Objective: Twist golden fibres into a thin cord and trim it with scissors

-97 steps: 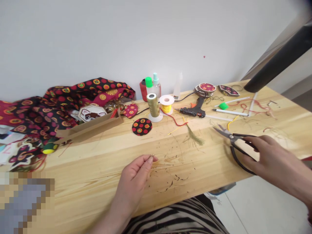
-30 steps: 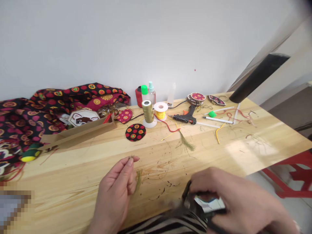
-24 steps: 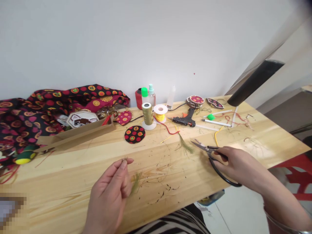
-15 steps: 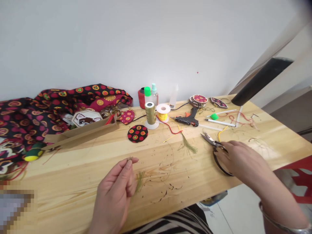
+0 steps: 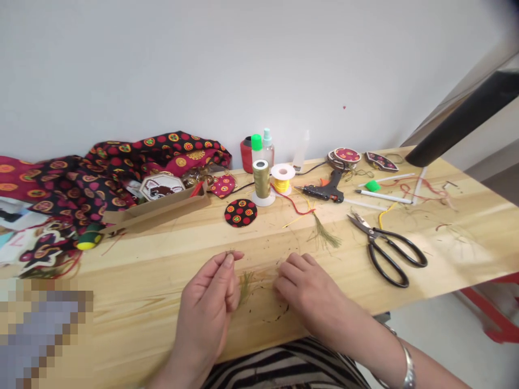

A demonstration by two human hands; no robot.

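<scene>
My left hand [image 5: 214, 294] is closed in a pinch, thumb against forefinger, around a small olive-green thread tassel [image 5: 245, 286]. The tassel's loose ends stick out beside the palm, and its top barely shows at the fingertips. Just to the right, low over the tabletop, is my right hand [image 5: 304, 289], its fingers curled together and pointing down; their tips are hidden. A thin thread runs along the wood between the two hands. Black-handled scissors [image 5: 379, 237] lie with blades parted, to the right of my right hand. Another olive tassel [image 5: 325, 232] on a red cord lies beyond it.
Behind the hands stand an olive thread spool [image 5: 261, 181], a yellow cord spool [image 5: 283, 185] and bottles. A black glue gun [image 5: 326, 189] lies to their right. Patterned fabric [image 5: 162, 148] and a cardboard tray [image 5: 162, 212] occupy the left. Thread scraps litter the wooden table [image 5: 141, 302].
My right hand has let go of the scissors and moved left, close to my left hand. The scissors now lie on the table. My left hand keeps its pinch on the tassel.
</scene>
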